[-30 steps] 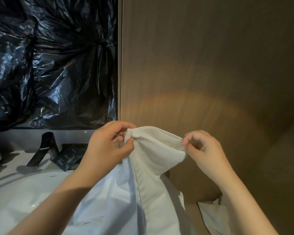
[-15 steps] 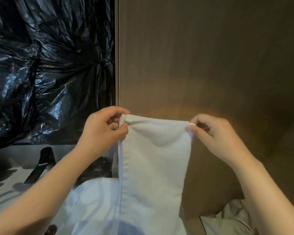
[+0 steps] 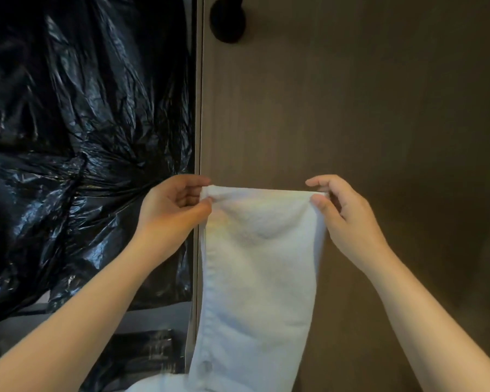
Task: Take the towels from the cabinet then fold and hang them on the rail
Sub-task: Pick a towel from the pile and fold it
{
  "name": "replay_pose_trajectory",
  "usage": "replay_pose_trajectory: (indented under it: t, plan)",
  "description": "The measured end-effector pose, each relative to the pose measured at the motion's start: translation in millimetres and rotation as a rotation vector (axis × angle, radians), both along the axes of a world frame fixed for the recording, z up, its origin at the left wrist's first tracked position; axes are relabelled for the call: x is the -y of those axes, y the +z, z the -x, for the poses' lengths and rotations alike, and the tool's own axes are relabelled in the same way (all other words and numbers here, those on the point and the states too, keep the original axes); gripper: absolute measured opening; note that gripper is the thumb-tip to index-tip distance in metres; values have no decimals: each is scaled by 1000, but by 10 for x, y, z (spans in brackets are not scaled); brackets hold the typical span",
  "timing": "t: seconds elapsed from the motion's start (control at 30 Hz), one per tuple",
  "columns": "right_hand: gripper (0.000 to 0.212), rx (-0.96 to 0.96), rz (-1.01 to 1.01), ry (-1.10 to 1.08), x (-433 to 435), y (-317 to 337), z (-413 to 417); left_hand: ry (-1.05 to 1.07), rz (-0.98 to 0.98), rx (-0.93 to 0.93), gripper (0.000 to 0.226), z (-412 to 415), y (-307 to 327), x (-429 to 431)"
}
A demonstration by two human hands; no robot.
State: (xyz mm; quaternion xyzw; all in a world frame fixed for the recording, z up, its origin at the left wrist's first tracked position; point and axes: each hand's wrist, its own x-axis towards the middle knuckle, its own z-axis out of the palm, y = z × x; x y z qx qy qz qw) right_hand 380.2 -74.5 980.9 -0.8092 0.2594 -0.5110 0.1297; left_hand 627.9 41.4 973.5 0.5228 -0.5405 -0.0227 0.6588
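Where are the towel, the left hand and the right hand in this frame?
towel (image 3: 255, 278), head view, middle of the hanging cloth.
left hand (image 3: 173, 207), head view, middle of the hand.
right hand (image 3: 348, 219), head view, middle of the hand.

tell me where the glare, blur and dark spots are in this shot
head view: sharp white glare streaks on the crumpled black plastic sheet; the white towel is softly blurred, with a faint rainbow tint near its top; the brown wood panel is dim, darkest toward the right edge
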Motion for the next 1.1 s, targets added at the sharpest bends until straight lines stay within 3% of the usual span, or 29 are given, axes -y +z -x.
replay_pose_trajectory:
  t: [0.17, 0.37, 0.47, 0.53, 0.67, 0.77, 0.97, 1.1]
  plan:
    - [20, -45, -63, -45, 47, 124, 66, -56, 47, -52, 24, 30, 175, 18]
    - [52, -164, 86, -8, -268, 103, -122, -130, 45, -20, 27, 198, 207, -38]
    - [58, -179, 74, 32, -414, 48, -315, -164, 47, 13, 29, 296, 214, -86]
    - [52, -169, 56, 62, -457, 50, -379, -202, 55, 18, 29, 305, 221, -136]
    - [20, -167, 71, 147, -543, 73, -469, -219, 59, 52, 31, 256, 177, -228]
    - [23, -190, 109, 122, -585, 31, -544, -192, 45, 39, 28, 174, 24, -274]
    - [26, -180, 117, 112, -641, -11, -576, -255, -251, -4, 43, -38, -732, -356]
    - [26, -195, 100, 116, -651, -19, -560, -262, -309, -60, 53, 17, -1110, -410]
